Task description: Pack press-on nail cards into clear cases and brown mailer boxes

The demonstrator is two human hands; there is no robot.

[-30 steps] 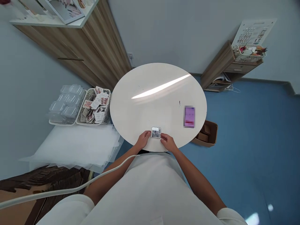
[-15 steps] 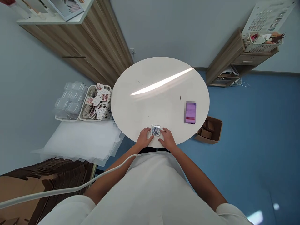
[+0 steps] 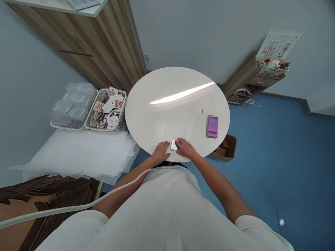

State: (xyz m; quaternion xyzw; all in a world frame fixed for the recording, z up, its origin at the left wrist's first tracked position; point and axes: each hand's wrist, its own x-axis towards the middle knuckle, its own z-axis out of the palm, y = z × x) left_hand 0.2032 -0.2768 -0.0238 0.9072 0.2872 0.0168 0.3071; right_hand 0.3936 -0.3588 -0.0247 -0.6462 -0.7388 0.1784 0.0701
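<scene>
A small clear plastic case (image 3: 173, 144) lies at the near edge of the white round table (image 3: 146, 118), its surface bright with reflection. My right hand (image 3: 186, 148) grips its right side, fingers over the top and thumb at the near corner. The fingers hide part of the case and a dark patch shows beside them. Just left of it, my left hand (image 3: 160, 152) rests on the table with thumb and fingers apart, holding nothing and not clearly touching the case.
A blurred purple item (image 3: 212, 126) lies on the table's right side. Left stand a basket of printed cards (image 3: 120, 120) and a tray of clear boxes (image 3: 68, 127), above white sheets (image 3: 78, 150). A cardboard box (image 3: 230, 153) sits on the floor. A white cable (image 3: 78, 208) crosses my left arm.
My right hand has moved left over the case. The case has shifted slightly right, and its dark patterned contents are now masked by glare. The whole view has turned a little.
</scene>
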